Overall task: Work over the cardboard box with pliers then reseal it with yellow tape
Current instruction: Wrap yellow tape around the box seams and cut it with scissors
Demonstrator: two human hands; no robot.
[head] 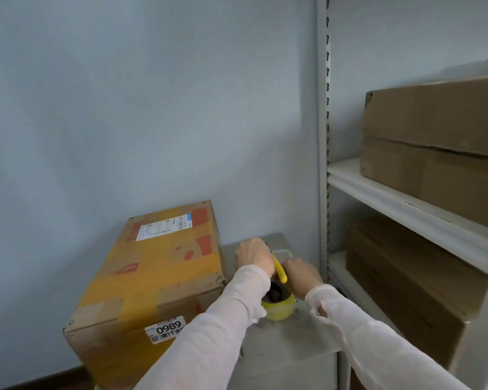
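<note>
Currently left hand (253, 256) is curled round the yellow-handled pliers (280, 270) beside the cardboard box (158, 274); right hand (302, 273) close alongside, above the yellow tape (278, 308), grip can't tell

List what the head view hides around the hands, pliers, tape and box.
Head view only:
- Yellow-handled pliers: jaws hidden behind the gripping left hand.
- Right hand: fingers face away; what they touch is unclear.
- Yellow tape roll: one side covered by the left sleeve; dark core blurred.
- Yellow-taped cardboard box: top label print too small.
</note>
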